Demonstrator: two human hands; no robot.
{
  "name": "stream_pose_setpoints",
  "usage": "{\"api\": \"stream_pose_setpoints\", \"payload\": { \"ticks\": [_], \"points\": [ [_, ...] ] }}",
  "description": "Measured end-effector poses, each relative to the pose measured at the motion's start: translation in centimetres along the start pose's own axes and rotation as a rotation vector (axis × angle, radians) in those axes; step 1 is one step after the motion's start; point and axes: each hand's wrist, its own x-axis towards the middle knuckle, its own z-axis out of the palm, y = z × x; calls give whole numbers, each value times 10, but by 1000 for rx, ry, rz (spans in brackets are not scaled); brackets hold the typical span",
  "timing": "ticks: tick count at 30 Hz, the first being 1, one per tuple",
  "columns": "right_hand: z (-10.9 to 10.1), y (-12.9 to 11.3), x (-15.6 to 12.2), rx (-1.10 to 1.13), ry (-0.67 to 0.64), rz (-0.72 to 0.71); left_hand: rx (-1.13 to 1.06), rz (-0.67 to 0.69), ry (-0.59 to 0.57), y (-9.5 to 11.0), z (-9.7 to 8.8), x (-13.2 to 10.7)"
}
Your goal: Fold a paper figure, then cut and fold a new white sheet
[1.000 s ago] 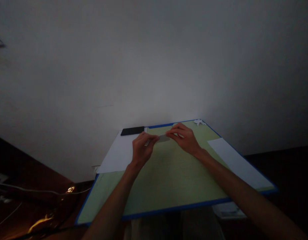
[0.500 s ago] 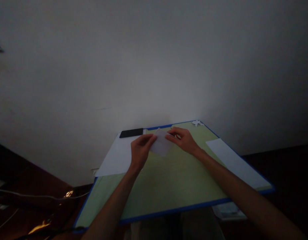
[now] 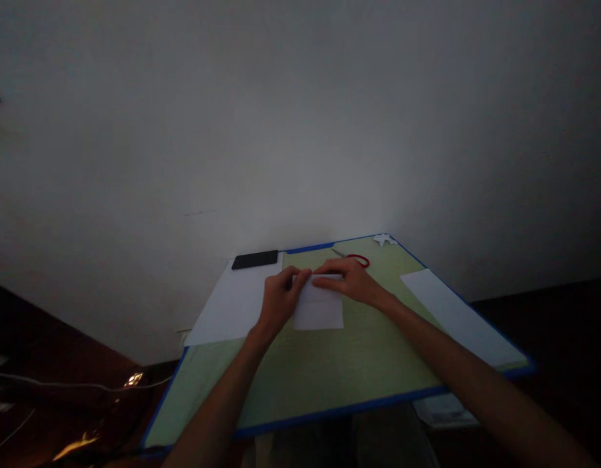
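A small, roughly square piece of white paper (image 3: 319, 311) is held over the middle of the green-topped table. My left hand (image 3: 280, 296) pinches its upper left corner between thumb and fingers. At its upper right, my right hand (image 3: 348, 278) grips the top edge, thumb in front and index finger along the edge. The fingertips of both hands nearly meet there. Just behind my right hand lie red-handled scissors (image 3: 361, 260), partly hidden by that hand.
On the left, a black phone (image 3: 254, 259) rests on a large white sheet (image 3: 232, 305). Another white sheet (image 3: 456, 318) lies along the right edge. A white paper star (image 3: 384, 240) sits in the far right corner. The blue-edged table (image 3: 300, 377) stands against a wall.
The paper has turned from a tilted position to nearly square and dropped slightly. Both hands have come closer together at its top edge, and the scissors are now uncovered.
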Motion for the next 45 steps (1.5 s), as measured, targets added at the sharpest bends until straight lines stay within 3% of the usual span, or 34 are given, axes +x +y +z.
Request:
{"api": "stream_pose_setpoints", "payload": {
  "ticks": [6,12,23,28,34,42,45],
  "points": [
    [4,5,3,-65,73,41,58,-23,-49,-5,1,2],
    [-4,14,4,-83,-15,41,78,-8,-38,-8,0,2],
    [-8,14,8,92,264,298,19,-12,-11,-4,-1,4],
    [-7,19,9,276,224,240,17,-62,72,-6,0,4],
    [7,18,5,232,134,290,-43,-110,180,-5,6,1],
    [5,24,4,69,141,278,-267,-281,53,-1,7,-2],
    [4,25,3,124,123,313,-269,-297,90,-4,9,-2]
  ]
}}
